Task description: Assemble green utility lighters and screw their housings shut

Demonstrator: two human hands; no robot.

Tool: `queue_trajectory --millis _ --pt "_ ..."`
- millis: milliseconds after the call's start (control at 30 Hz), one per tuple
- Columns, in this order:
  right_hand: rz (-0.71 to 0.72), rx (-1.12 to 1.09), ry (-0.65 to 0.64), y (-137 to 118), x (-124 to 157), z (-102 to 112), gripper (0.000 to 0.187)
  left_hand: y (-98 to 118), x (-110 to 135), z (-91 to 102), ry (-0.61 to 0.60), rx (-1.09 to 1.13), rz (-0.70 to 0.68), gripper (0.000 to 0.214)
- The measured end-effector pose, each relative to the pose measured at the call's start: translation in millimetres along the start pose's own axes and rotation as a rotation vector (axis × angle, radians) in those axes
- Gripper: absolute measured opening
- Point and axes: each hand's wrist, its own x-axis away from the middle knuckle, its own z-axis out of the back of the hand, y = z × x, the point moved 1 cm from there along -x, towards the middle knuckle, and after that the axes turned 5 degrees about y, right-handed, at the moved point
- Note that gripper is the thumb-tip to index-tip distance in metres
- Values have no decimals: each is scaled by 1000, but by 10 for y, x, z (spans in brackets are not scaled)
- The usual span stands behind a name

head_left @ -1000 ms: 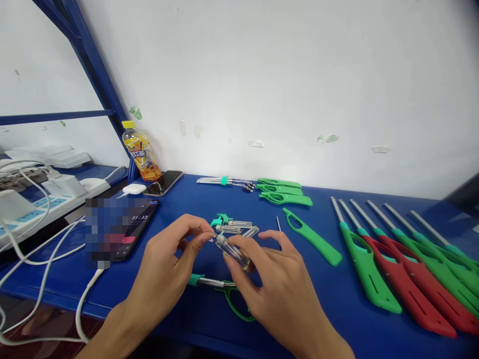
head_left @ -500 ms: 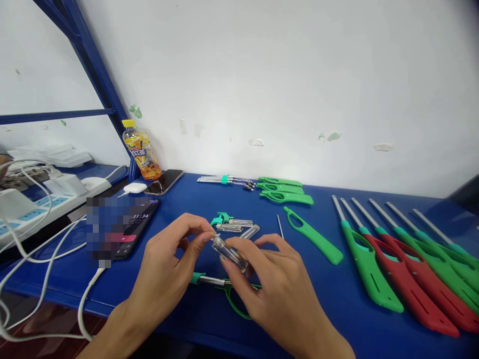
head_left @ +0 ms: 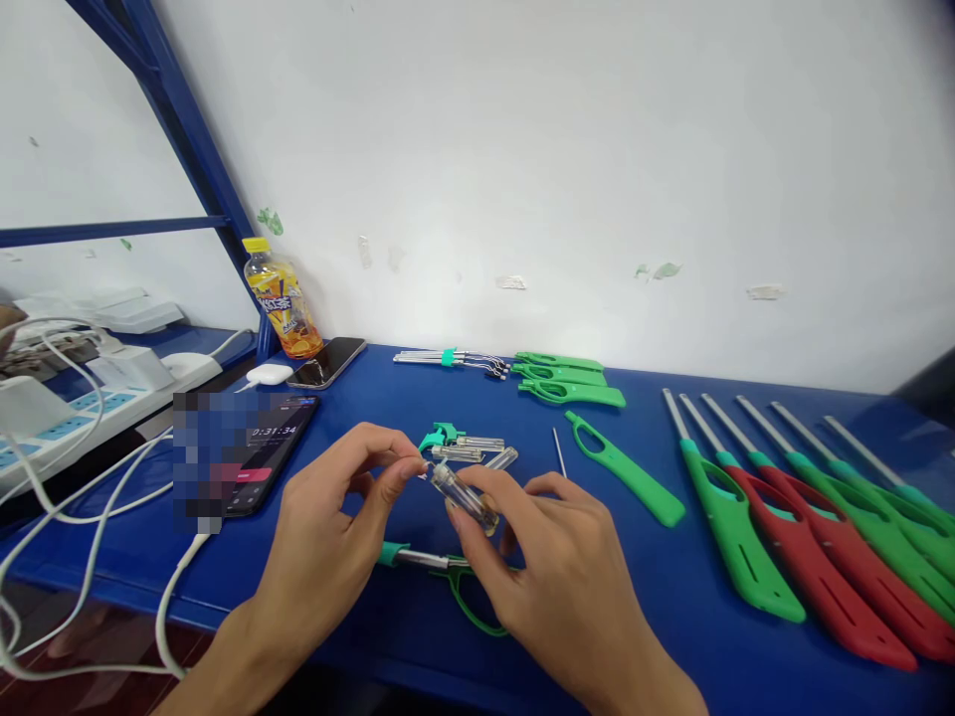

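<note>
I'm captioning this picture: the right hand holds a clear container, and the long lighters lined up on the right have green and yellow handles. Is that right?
Not quite: the head view shows that the long lighters on the right have green and red handles, not green and yellow. The right hand does hold a clear container.

on table (head_left: 671, 636): phones (head_left: 276, 462) left, lighters (head_left: 813, 567) right, tanks (head_left: 484, 445) midway, handles (head_left: 578, 377) behind tanks near wall (head_left: 522, 149).

A clear cylinder (head_left: 464, 500) is slanting in the right hand (head_left: 556, 557), a tiny pale piece (head_left: 425, 473) poking from the left hand (head_left: 339, 527).
</note>
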Motion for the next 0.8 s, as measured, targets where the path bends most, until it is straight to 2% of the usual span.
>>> queue_trajectory --millis 200,467,800 --pt "23 -43 -16 1 21 0 14 12 -1 -4 -14 2 0 12" --pt "-15 -90 -32 -5 31 -10 15 -32 21 -19 -34 53 45 13" --pt "-56 -152 -71 -17 40 2 15 9 48 -34 -15 39 6 12"
